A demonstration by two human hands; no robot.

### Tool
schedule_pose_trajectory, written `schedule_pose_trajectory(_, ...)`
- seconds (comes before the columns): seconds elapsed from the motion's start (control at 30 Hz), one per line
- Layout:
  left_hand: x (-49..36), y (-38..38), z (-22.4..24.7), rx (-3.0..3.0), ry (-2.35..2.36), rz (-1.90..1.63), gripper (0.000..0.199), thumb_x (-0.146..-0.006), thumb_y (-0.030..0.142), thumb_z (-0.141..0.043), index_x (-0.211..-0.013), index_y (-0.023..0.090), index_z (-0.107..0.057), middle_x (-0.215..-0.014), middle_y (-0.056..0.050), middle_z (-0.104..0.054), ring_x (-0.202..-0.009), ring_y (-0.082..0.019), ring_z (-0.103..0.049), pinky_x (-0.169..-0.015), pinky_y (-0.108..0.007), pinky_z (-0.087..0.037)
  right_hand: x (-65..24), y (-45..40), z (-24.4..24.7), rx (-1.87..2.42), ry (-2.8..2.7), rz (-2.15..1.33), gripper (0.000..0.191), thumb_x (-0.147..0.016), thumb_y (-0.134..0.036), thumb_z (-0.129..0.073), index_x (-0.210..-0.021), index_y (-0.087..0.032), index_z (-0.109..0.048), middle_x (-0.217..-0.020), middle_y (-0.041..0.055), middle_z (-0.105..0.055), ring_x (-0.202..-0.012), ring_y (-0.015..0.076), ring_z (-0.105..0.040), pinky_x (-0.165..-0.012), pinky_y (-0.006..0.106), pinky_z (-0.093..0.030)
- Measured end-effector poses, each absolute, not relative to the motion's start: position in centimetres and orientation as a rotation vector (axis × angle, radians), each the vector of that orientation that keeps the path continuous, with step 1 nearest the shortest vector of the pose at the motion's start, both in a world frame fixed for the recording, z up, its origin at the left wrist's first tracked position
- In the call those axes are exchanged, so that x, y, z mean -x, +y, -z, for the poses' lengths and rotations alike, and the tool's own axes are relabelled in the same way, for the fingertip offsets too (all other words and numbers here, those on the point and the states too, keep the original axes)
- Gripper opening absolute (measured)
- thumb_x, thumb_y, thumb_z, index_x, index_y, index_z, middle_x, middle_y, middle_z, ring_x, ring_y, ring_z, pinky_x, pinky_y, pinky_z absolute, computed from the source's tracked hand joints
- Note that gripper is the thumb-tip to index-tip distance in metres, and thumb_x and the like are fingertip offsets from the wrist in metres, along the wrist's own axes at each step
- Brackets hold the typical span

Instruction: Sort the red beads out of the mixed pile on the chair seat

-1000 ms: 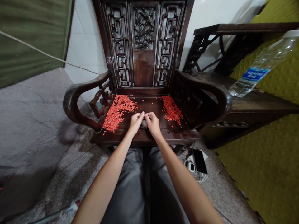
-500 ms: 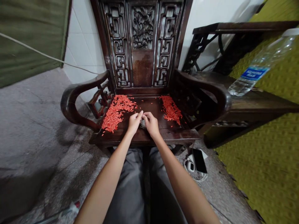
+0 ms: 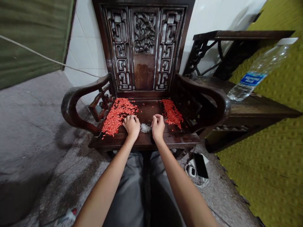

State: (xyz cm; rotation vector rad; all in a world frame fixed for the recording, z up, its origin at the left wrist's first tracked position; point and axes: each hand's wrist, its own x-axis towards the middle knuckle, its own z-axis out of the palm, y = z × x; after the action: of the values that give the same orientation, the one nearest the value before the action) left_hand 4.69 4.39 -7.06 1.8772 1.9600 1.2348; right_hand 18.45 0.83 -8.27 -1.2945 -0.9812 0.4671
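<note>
Small red pieces lie scattered in two piles on the dark wooden chair seat (image 3: 149,108): a larger left pile (image 3: 113,116) and a right pile (image 3: 172,112). My left hand (image 3: 132,127) is palm down at the inner edge of the left pile, its bent fingers somewhat apart; their tips are partly hidden. My right hand (image 3: 158,127) hovers over the seat left of the right pile, fingers curled in and thumb near the index finger. Whatever it pinches is too small to make out. Between my hands sits a little heap of whitish clear bits (image 3: 145,127).
Curved armrests (image 3: 71,107) flank the seat, and a carved backrest (image 3: 144,41) rises behind. At right a clear water bottle (image 3: 252,78) stands on a wooden side table (image 3: 260,108). A phone (image 3: 200,165) and a white charger with cable (image 3: 191,171) lie on the floor.
My hands were together over the middle of the seat and have parted. The left moved left to the red pieces; the right shifted slightly right, uncovering the whitish heap.
</note>
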Motion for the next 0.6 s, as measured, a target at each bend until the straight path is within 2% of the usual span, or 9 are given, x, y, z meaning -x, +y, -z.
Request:
schedule_pose_trajectory(0.13,-3.4,5.4,6.9,-2.152,2.169,-0.941,0.032,-0.095,0.025,-0.051,-0.121,0.018,-0.069,-0.131,-0.017,-0.062,-0.126,-0.037,-0.045,-0.103,-0.055,-0.035,-18.0,1.0,8.4,1.301,-1.000,-0.490,0.021,-0.098,-0.040,-0.047,-0.096,-0.022,-0.058,-0.071,-0.0032,-0.059,-0.052,0.0128,-0.053,-0.052,0.023,-0.040)
schedule_pose_trajectory(0.27,-1.5,7.2,7.3,-2.363,2.133,-0.785,0.037,-0.097,0.030,-0.052,-0.130,0.019,-0.066,-0.134,-0.017,-0.061,-0.126,-0.038,-0.043,-0.107,-0.056,-0.030,-17.7,1.2,8.5,1.276,-1.070,-0.532,0.018,-0.094,-0.039,-0.053,-0.096,-0.022,-0.061,-0.076,-0.0016,-0.064,-0.055,0.0129,-0.055,-0.056,0.023,-0.042)
schedule_pose_trajectory(0.43,-0.5,9.6,8.1,-2.428,2.008,-0.764,0.034,-0.098,0.041,-0.054,-0.121,0.024,-0.073,-0.126,-0.013,-0.067,-0.123,-0.037,-0.047,-0.112,-0.057,-0.024,-17.3,1.1,8.3,1.268,-1.097,-0.566,0.024,-0.094,-0.045,-0.055,-0.091,-0.022,-0.062,-0.068,-0.0030,-0.062,-0.053,0.0139,-0.053,-0.054,0.023,-0.040)
schedule_pose_trajectory(0.6,-0.5,11.0,8.3,-2.490,1.971,-0.805,0.029,-0.098,0.036,-0.053,-0.110,0.023,-0.075,-0.117,-0.014,-0.068,-0.120,-0.035,-0.049,-0.113,-0.055,-0.022,-17.3,1.0,7.8,1.276,-1.107,-0.578,0.028,-0.091,-0.050,-0.060,-0.084,-0.023,-0.061,-0.065,-0.0027,-0.061,-0.058,0.0156,-0.055,-0.056,0.024,-0.041)
